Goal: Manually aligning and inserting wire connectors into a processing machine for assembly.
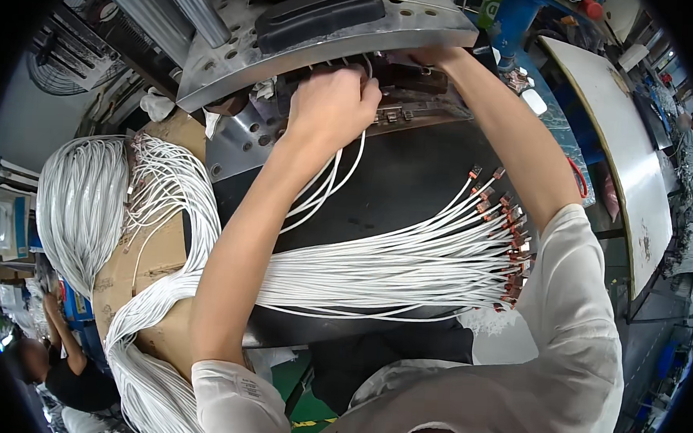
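My left hand (333, 102) is closed at the front of a metal press, below its thick upper plate (331, 55). Several white cables (357, 158) run from its fingers down toward the bundle. My right hand (435, 55) reaches under the plate's right end, its fingers hidden there. Between and below the hands lies the metal lower mould (403, 114), with small fittings along its front edge. Across the black work surface (411, 177) spreads a thick bundle of white cables (375, 269), their orange-brown and metal connector ends (514, 241) fanned out at the right.
More coiled white cables (81, 202) lie at the left on brown cardboard (161, 242). Steel columns (193, 8) rise at the back left. A long white-topped table (624, 160) stands at the right. Another person (72, 367) works at the lower left.
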Available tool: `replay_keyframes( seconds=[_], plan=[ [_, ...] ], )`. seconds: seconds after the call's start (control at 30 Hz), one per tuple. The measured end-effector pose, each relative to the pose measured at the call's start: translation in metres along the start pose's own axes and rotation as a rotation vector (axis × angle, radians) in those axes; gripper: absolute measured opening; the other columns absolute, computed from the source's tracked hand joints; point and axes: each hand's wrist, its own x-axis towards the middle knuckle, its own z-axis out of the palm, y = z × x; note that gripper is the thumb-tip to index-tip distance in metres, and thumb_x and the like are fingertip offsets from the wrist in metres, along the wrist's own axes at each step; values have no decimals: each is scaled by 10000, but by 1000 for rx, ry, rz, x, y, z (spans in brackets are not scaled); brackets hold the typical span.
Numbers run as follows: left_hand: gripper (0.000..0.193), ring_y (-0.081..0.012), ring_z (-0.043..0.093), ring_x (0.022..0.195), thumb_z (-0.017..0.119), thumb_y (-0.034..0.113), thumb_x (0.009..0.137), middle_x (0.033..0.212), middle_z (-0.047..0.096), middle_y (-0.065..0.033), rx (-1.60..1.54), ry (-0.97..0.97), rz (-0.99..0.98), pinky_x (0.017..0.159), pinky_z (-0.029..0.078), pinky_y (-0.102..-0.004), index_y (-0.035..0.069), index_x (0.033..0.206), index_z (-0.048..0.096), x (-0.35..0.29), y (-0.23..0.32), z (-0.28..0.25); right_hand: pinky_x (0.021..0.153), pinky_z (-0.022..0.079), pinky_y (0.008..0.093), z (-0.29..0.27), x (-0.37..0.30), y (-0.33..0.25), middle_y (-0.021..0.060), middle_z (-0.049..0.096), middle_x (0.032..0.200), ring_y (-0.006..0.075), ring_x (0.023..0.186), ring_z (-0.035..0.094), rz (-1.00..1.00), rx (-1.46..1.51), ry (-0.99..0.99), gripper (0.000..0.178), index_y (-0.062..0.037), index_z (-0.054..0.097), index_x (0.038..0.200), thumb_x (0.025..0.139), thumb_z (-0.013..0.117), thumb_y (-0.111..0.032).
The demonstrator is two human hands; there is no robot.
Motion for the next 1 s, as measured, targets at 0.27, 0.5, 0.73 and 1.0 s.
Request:
replay_keyframes(
  seconds=[0.27,0.5,0.73,1.0],
  plan=[
    [371,-398,728,811,624,389,946,792,738,-202,63,-20,0,805,572,-493,44,898,753,-1,-24,16,860,536,439,24,7,32,74,696,1053,282,987,660,-372,-234,393,446,-128,695,1119,795,815,-409],
    [417,-394,733,816,628,459,976,840,746,-172,178,38,91,758,583,-489,67,1055,746,6,-28,13,855,535,413,16,3,-11,102,712,991,274,948,668,-270,-370,272,313,-93,703,1100,897,729,-329],
    [358,-326,694,1017,813,255,857,1084,704,-184,-211,215,34,850,556,-422,10,1093,703,-123,36,-61,870,554,392,-72,-180,-93,159,649,1269,246,988,676,-331,618,-486,490,13,621,1359,965,742,-254],
    [726,-258,648,997,618,581,1004,1120,690,-184,-1459,-193,-865,753,509,-353,-75,1311,575,-408,28,-5,802,516,323,43,-467,-106,85,677,1199,156,938,653,720,1337,-814,326,0,575,1330,1087,575,-218]
  ],
)
